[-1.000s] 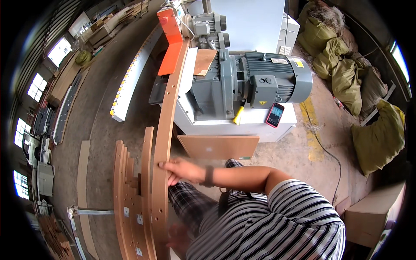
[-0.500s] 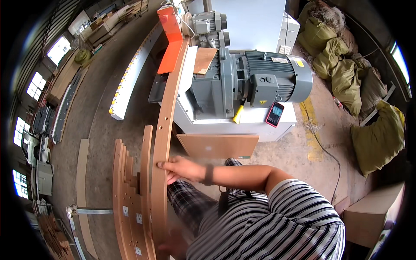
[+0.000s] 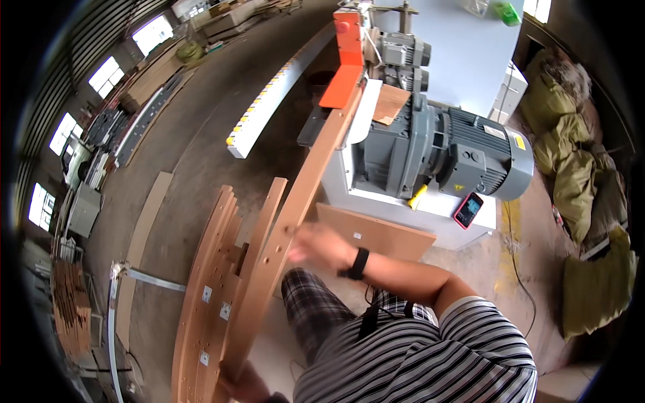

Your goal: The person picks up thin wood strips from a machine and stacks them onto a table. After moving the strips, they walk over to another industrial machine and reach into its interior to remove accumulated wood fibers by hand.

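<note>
- Head view: the person is standing over a long curved wooden board (image 3: 295, 208), which is running on a diagonal from the lower left, near their feet, up and to the right towards the orange guard (image 3: 344, 79) on the machine.
- The board's long axis is leaning away from the person, its far end lying against the edge of the white machine table (image 3: 410, 201), its near end down by the floor (image 3: 201, 134).
- The right hand (image 3: 319, 245) is reaching across to the board's middle and is blurred; its fingers are lying spread against the board's edge, and I cannot tell whether they are closing round it. A black wristband (image 3: 356, 263) is sitting on that wrist.
- The left hand (image 3: 243, 384) is showing only in part at the bottom edge, right at the board's lower end; whether its fingers are gripping it is hidden.
- Just left of the board a stack of similar curved boards (image 3: 208, 295) is standing on edge, bowing the same way.
- A grey electric motor (image 3: 457, 151) is sitting on the table behind the board, and a phone in a red case (image 3: 468, 209) is lying beside it.
- Olive sacks (image 3: 584, 174) are piling up on the right.
</note>
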Action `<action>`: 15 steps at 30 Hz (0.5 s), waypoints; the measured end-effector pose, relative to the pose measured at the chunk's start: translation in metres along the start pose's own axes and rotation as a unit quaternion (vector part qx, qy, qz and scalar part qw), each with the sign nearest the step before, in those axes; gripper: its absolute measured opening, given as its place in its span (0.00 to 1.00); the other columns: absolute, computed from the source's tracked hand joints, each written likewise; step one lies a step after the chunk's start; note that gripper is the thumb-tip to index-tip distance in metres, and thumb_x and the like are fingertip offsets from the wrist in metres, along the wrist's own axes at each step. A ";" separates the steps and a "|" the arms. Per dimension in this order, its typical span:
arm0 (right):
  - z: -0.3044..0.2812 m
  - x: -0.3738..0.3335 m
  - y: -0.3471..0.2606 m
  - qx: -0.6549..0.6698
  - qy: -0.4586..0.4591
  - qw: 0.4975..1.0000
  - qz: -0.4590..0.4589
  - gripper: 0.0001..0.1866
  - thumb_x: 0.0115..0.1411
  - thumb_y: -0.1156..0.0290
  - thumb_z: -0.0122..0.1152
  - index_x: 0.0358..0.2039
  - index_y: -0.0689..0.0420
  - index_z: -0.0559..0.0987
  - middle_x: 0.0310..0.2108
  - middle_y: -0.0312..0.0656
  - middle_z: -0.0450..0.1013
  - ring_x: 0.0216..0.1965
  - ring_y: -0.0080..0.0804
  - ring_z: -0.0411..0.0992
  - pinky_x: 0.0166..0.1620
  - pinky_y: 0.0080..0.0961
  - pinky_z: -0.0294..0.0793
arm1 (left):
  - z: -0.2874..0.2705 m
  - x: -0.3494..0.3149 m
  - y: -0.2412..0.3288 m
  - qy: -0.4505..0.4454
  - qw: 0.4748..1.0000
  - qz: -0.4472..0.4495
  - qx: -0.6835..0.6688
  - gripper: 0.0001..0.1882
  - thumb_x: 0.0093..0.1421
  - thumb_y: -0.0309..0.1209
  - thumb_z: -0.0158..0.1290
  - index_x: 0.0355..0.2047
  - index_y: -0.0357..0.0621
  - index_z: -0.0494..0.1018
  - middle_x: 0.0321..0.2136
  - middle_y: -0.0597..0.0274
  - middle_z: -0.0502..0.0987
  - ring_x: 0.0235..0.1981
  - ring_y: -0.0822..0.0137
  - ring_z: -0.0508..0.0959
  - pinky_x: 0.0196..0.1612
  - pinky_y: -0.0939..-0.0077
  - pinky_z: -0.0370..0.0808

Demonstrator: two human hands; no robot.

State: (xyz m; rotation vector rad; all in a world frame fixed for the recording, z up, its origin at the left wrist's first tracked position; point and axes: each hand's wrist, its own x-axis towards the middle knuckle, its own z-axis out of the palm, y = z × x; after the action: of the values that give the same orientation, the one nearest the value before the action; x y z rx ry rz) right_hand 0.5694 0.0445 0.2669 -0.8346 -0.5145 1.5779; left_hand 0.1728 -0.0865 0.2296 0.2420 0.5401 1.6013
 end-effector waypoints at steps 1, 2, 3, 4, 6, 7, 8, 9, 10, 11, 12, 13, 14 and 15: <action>-0.003 0.008 -0.013 -0.017 0.015 1.000 -0.011 0.20 0.63 0.62 0.55 0.44 0.69 0.73 0.34 0.45 0.76 0.27 0.25 0.77 0.32 0.16 0.81 | -0.001 0.001 0.012 -0.007 0.985 0.083 0.153 0.23 0.62 0.39 0.48 0.53 0.38 0.66 0.48 0.52 0.73 0.47 0.58 0.74 0.49 0.67 0.74; -0.007 0.017 -0.021 -0.020 0.022 0.999 -0.032 0.20 0.63 0.61 0.54 0.45 0.69 0.73 0.35 0.45 0.76 0.28 0.26 0.77 0.32 0.16 0.81 | -0.014 0.005 0.031 -0.002 0.984 0.089 0.151 0.23 0.62 0.39 0.48 0.53 0.38 0.66 0.48 0.52 0.73 0.47 0.58 0.74 0.49 0.67 0.74; -0.015 0.028 -0.025 -0.021 0.031 0.998 -0.052 0.21 0.64 0.61 0.54 0.45 0.69 0.72 0.35 0.45 0.76 0.28 0.26 0.77 0.32 0.16 0.81 | -0.031 0.008 0.053 -0.013 0.982 0.116 0.146 0.25 0.63 0.42 0.46 0.55 0.36 0.64 0.50 0.49 0.71 0.49 0.56 0.73 0.50 0.64 0.74; -0.025 0.041 -0.025 -0.038 0.010 0.999 -0.029 0.25 0.65 0.60 0.51 0.53 0.69 0.66 0.47 0.47 0.72 0.36 0.32 0.76 0.37 0.20 0.79 | -0.043 0.009 0.071 -0.021 0.978 0.148 0.143 0.28 0.64 0.45 0.44 0.56 0.35 0.62 0.52 0.45 0.69 0.50 0.54 0.72 0.50 0.62 0.73; -0.015 0.038 -0.026 -0.028 -0.004 1.000 -0.011 0.24 0.64 0.61 0.53 0.52 0.70 0.67 0.47 0.50 0.72 0.37 0.33 0.76 0.41 0.22 0.79 | -0.055 0.016 0.082 0.045 0.976 0.182 0.113 0.24 0.65 0.39 0.44 0.56 0.36 0.63 0.53 0.47 0.69 0.51 0.56 0.72 0.52 0.65 0.73; 0.009 0.029 -0.020 -0.057 -0.014 0.998 0.016 0.24 0.64 0.62 0.53 0.51 0.70 0.67 0.46 0.50 0.72 0.38 0.34 0.76 0.42 0.24 0.79 | -0.078 0.008 0.095 0.110 0.965 0.223 0.078 0.20 0.66 0.33 0.44 0.56 0.37 0.64 0.54 0.50 0.69 0.51 0.58 0.72 0.53 0.69 0.72; 0.019 0.031 -0.001 -0.045 -0.034 0.998 0.013 0.22 0.64 0.63 0.53 0.50 0.70 0.68 0.44 0.51 0.73 0.38 0.36 0.76 0.43 0.25 0.79 | -0.184 -0.003 0.145 0.005 0.988 0.146 0.046 0.18 0.65 0.32 0.45 0.52 0.36 0.67 0.48 0.51 0.73 0.49 0.63 0.73 0.53 0.70 0.73; 0.014 0.033 0.019 -0.041 -0.039 0.998 0.006 0.21 0.64 0.64 0.53 0.49 0.69 0.68 0.43 0.51 0.74 0.39 0.37 0.77 0.45 0.27 0.79 | -0.205 0.010 0.129 -0.147 0.986 0.075 0.038 0.14 0.64 0.31 0.45 0.47 0.36 0.69 0.44 0.53 0.75 0.45 0.65 0.74 0.52 0.74 0.73; 0.004 0.031 0.025 -0.051 -0.041 0.998 0.008 0.20 0.65 0.63 0.53 0.48 0.69 0.68 0.43 0.51 0.74 0.40 0.37 0.76 0.45 0.28 0.78 | -0.163 0.031 0.078 -0.013 0.961 0.159 0.225 0.11 0.64 0.29 0.46 0.43 0.37 0.71 0.41 0.56 0.76 0.42 0.67 0.75 0.51 0.75 0.73; -0.004 0.029 0.031 -0.060 -0.046 0.997 0.010 0.20 0.65 0.63 0.52 0.47 0.69 0.69 0.43 0.51 0.74 0.42 0.38 0.76 0.46 0.29 0.78 | -0.112 0.046 0.039 0.079 0.979 0.102 0.157 0.10 0.61 0.27 0.50 0.42 0.39 0.72 0.41 0.57 0.76 0.42 0.66 0.75 0.52 0.72 0.73; -0.005 0.029 0.038 -0.058 -0.062 0.996 0.029 0.20 0.65 0.63 0.51 0.48 0.69 0.68 0.43 0.51 0.73 0.41 0.37 0.76 0.47 0.29 0.77 | -0.102 0.050 0.022 0.100 0.986 0.099 0.095 0.13 0.56 0.26 0.55 0.43 0.41 0.71 0.41 0.59 0.77 0.43 0.65 0.75 0.53 0.68 0.73; -0.002 0.029 0.045 -0.057 -0.072 0.995 0.045 0.20 0.66 0.63 0.50 0.48 0.69 0.67 0.44 0.50 0.72 0.40 0.36 0.76 0.48 0.30 0.77 | -0.073 0.053 0.014 0.133 0.984 0.107 0.054 0.17 0.52 0.24 0.59 0.44 0.42 0.71 0.41 0.59 0.77 0.45 0.65 0.75 0.53 0.67 0.74; 0.003 0.030 0.051 -0.061 -0.096 0.992 0.057 0.20 0.66 0.63 0.50 0.48 0.68 0.67 0.44 0.50 0.72 0.41 0.37 0.76 0.48 0.30 0.77 | -0.085 0.054 0.020 0.158 0.979 0.112 0.059 0.18 0.51 0.22 0.59 0.44 0.43 0.71 0.41 0.62 0.77 0.46 0.65 0.76 0.52 0.68 0.75; 0.011 0.028 0.052 -0.065 -0.117 0.989 0.067 0.19 0.66 0.63 0.50 0.48 0.67 0.67 0.44 0.50 0.72 0.42 0.38 0.76 0.48 0.31 0.77 | -0.095 0.053 0.026 0.187 0.974 0.113 0.056 0.17 0.52 0.22 0.58 0.44 0.43 0.71 0.39 0.63 0.78 0.46 0.65 0.76 0.51 0.69 0.76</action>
State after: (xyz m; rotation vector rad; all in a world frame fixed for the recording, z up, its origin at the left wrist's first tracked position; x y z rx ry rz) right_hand 0.5269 0.0634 0.2296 -0.7987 -0.7494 1.7928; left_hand 0.0997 -0.0536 0.1519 0.0855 0.9222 1.8524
